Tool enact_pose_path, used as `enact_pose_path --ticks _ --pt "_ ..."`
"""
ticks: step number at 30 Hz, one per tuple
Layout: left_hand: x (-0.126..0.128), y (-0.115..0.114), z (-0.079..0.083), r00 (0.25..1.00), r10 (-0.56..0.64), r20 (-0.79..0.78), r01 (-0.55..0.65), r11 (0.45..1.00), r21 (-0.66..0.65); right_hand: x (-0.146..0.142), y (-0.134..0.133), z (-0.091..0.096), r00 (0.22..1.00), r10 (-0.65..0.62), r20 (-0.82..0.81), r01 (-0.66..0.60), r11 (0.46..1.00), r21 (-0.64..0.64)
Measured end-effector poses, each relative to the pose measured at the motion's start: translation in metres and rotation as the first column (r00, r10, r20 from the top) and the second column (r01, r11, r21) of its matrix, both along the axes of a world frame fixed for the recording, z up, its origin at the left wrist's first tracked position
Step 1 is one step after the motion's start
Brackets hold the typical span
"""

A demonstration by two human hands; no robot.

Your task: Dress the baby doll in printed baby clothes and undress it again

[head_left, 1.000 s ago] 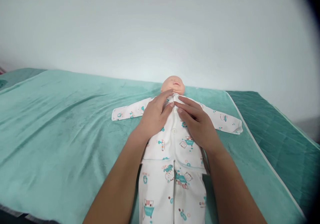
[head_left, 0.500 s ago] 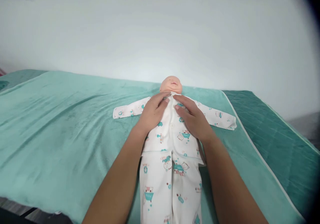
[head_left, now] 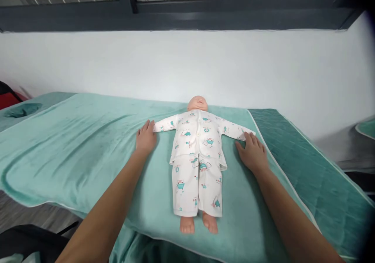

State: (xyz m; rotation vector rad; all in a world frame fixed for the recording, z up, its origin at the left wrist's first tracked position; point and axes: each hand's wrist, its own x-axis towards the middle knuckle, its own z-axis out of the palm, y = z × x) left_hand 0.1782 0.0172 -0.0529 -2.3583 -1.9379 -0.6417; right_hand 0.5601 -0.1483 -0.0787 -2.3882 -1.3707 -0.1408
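White pajamas (head_left: 187,147) are on the doll (head_left: 197,104), which lies face up on the green blanket (head_left: 88,138). The left hand (head_left: 146,138) and right hand (head_left: 252,152) are at the ends of the sleeves (head_left: 165,124); I can't tell if they pinch them. This looks like straightening sleeves, so the next move calls for soft, even tugs.

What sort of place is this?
An indoor room, perhaps a bedroom or care-practice room; can't tell which. Signs: a pink, bald baby doll in white printed pyjamas, a light-green plush blanket under it, and a dark-framed, barred window above.
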Motion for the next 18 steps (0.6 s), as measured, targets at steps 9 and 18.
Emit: enact_pose_path --ticks 9,18 --pt "-0.005 0.018 0.003 0.991 0.109 0.083 -0.109 0.994 -0.006 -0.003 -0.004 0.005 0.993 -0.121 -0.007 0.121 0.992 -0.043" --pt "0.0 0.012 0.007 0.974 0.172 0.149 -0.187 0.978 0.093 -0.004 -0.003 0.01 0.988 -0.143 -0.049 0.141 0.989 -0.038"
